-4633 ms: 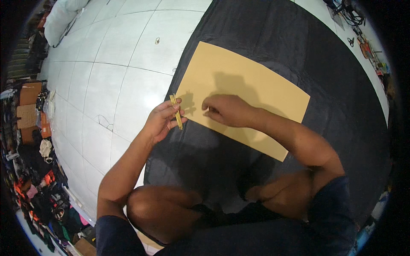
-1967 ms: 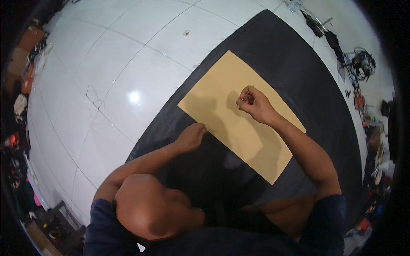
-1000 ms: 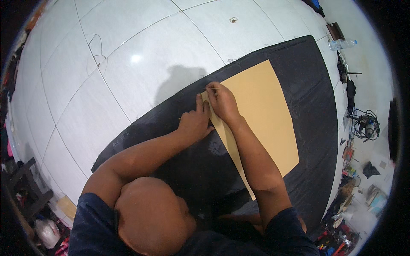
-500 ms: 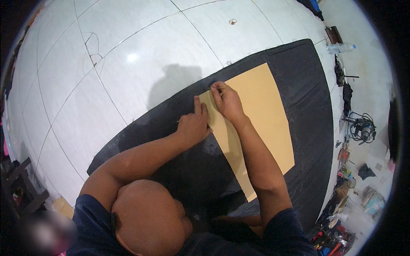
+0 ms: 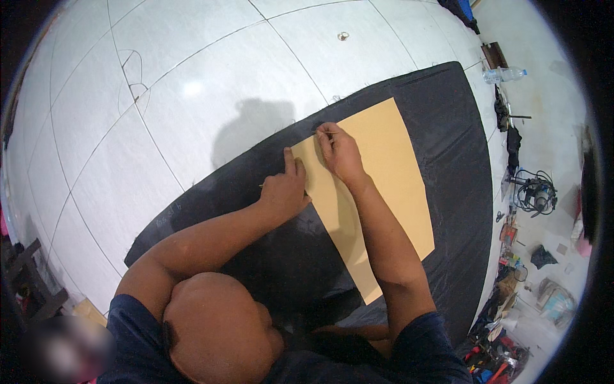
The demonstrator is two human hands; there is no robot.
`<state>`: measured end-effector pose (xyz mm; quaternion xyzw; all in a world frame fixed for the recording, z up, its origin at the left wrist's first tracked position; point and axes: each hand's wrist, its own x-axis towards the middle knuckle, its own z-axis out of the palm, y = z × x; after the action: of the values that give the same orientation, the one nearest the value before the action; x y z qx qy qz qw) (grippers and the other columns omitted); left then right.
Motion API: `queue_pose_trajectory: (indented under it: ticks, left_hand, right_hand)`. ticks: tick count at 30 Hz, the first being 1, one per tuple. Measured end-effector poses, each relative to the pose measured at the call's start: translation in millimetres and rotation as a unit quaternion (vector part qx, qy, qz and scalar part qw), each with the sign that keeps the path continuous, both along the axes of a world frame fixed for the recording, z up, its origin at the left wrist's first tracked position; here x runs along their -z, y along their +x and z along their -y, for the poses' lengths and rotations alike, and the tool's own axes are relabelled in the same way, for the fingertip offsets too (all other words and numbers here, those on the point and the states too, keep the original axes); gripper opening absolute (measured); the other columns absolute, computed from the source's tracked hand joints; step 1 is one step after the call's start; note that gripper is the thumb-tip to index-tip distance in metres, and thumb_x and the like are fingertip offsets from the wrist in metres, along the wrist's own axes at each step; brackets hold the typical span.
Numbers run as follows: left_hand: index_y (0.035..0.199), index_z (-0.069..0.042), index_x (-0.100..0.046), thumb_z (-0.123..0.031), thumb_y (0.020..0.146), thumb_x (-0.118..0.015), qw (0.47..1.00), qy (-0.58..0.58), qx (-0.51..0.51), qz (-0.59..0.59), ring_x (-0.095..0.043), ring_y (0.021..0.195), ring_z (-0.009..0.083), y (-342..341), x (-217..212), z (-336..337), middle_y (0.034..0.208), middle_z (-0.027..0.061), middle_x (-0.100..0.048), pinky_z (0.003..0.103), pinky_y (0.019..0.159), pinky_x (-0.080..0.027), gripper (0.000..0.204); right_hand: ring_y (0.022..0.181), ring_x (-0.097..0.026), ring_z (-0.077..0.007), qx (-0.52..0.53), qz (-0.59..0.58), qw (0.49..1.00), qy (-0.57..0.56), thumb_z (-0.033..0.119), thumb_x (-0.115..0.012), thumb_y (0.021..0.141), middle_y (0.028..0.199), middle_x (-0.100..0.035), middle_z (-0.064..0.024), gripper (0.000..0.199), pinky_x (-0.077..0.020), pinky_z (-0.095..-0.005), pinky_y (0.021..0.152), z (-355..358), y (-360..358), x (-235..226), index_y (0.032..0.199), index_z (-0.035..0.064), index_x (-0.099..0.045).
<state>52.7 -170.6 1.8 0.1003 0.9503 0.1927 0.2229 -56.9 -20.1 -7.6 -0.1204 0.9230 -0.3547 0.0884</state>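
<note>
A large tan paper panel [image 5: 390, 173] with straight and slightly curved edges lies on dark cloth [image 5: 457, 160]. My left hand [image 5: 286, 189] rests at the paper's left corner, with its index finger stretched out along the edge. Beside its knuckles a small yellowish tip sticks out; what it belongs to is hidden. At the paper's far edge, my right hand [image 5: 339, 150] pinches a thin stick-like tool [image 5: 330, 132], its fingers closed and its point low at the edge. The tool's exact kind is too small to tell.
White floor tiles [image 5: 211, 57] surround the cloth, with a small ring-shaped thing [image 5: 343, 36] on them. Along the right lie a clear plastic bottle [image 5: 505, 75], a tangle of black cable [image 5: 537, 192] and heaped tools and scraps [image 5: 502, 345]. Faint pale marks show on the cloth's left.
The whole view has shifted slightly. My right hand has edged a little to the right along the paper's far edge. My left hand stays at the same corner.
</note>
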Motion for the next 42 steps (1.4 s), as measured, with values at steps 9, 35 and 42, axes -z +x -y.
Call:
queue_pose_trajectory:
  ticks: [9, 35, 42]
  left_hand:
    - [0.141, 0.011, -0.034, -0.047, 0.083, -0.072, 1.0, 0.016, -0.006, 0.013, -0.072, 0.084, 0.041, 0.5, 9.4, -0.8, 0.151, 0.0435, -0.018, 0.048, 0.066, -0.061, 0.091]
    - [0.133, -0.002, -0.055, -0.023, 0.102, -0.055, 0.614, 0.647, -0.283, 0.353, -0.06, 0.107, 0.0183, -49.6, 4.9, 18.3, 0.119, 0.0072, -0.062, 0.037, 0.095, -0.048, 0.037]
    - [0.131, -0.003, -0.059, -0.025, 0.101, -0.058, 0.632, 0.641, -0.234, 0.368, -0.058, 0.1, 0.0145, -43.7, 14.2, 24.7, 0.113, 0.0046, -0.064, 0.036, 0.09, -0.048, 0.036]
  right_hand:
    - [0.09, -0.066, -0.0391, -0.018, -0.052, 0.998, -0.001, 0.019, -0.056, 0.097, 0.096, -0.068, -0.0218, 0.02, -0.052, -0.0433, 0.08, -11.9, -13.2, 10.1, 0.103, 0.0014, -0.065]
    - [0.078, -0.063, -0.0152, 0.128, 0.161, 0.951, -0.232, 0.021, -0.071, 0.092, 0.091, -0.07, -0.0076, 0.023, -0.051, -0.0284, 0.072, -2.4, 85.3, -19.8, 0.105, 0.0021, -0.069]
    - [0.075, -0.059, -0.0092, 0.079, 0.217, 0.937, -0.262, 0.016, -0.066, 0.096, 0.083, -0.067, -0.0019, 0.016, -0.0478, -0.0255, 0.069, 1.7, 85.8, -19.7, 0.103, 0.0016, -0.066]
